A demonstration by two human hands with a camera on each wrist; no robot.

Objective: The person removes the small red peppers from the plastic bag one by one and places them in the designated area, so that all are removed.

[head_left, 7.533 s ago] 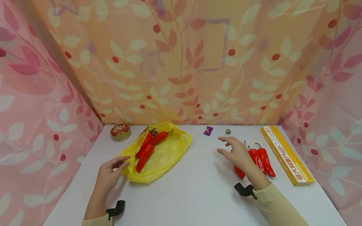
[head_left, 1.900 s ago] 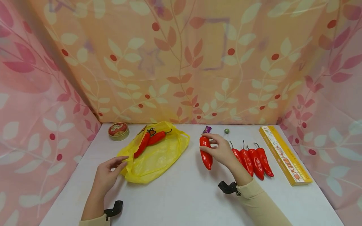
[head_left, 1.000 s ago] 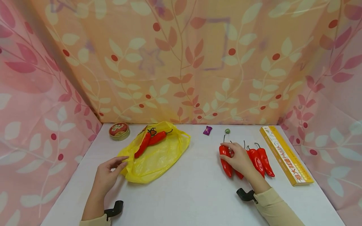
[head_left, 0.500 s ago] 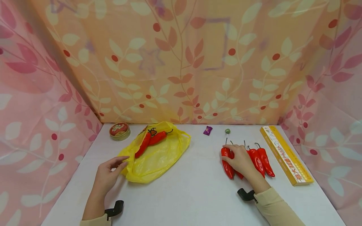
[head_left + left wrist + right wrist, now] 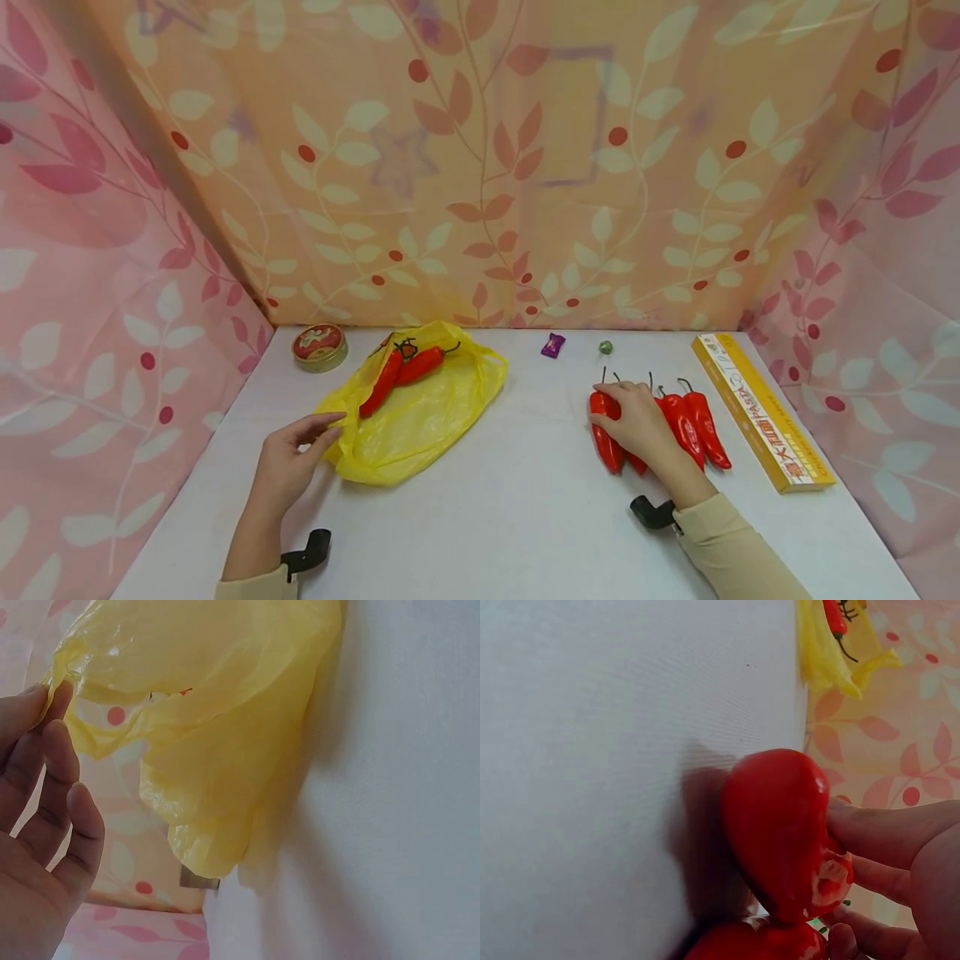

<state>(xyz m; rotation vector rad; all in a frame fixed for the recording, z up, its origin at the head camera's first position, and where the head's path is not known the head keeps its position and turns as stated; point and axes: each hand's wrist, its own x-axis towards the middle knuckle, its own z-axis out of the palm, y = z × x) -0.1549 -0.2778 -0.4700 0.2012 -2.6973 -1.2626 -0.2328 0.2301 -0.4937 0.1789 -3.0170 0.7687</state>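
My left hand [image 5: 288, 462] pinches the near-left edge of a yellow plastic bag [image 5: 442, 425] between thumb and fingers; the left wrist view shows the film [image 5: 60, 664] caught there. Inside the spread bag lie two red chili peppers [image 5: 382, 383] with dark stems. Over on the right, my right hand [image 5: 641, 421] holds another red chili pepper [image 5: 606, 446] by its upper part, at the left end of a row of similar red peppers [image 5: 707, 429]. In the right wrist view the thumb lies against this glossy pepper [image 5: 772, 825], and a neighbouring pepper [image 5: 757, 941] adjoins it. My hand covers part of the row.
A yellow pasta box [image 5: 765, 417] lies right of the row. Behind are a purple wrapped candy [image 5: 553, 345] and a small green ball-like item [image 5: 605, 347]. A round red-topped tin [image 5: 318, 346] stands back left. Patterned cloth [image 5: 480, 167] surrounds the white table [image 5: 480, 533].
One of three peppers in the bag was taken out by my right hand, carried right and lowered at the row's left end. My left hand has stayed at the bag's edge.
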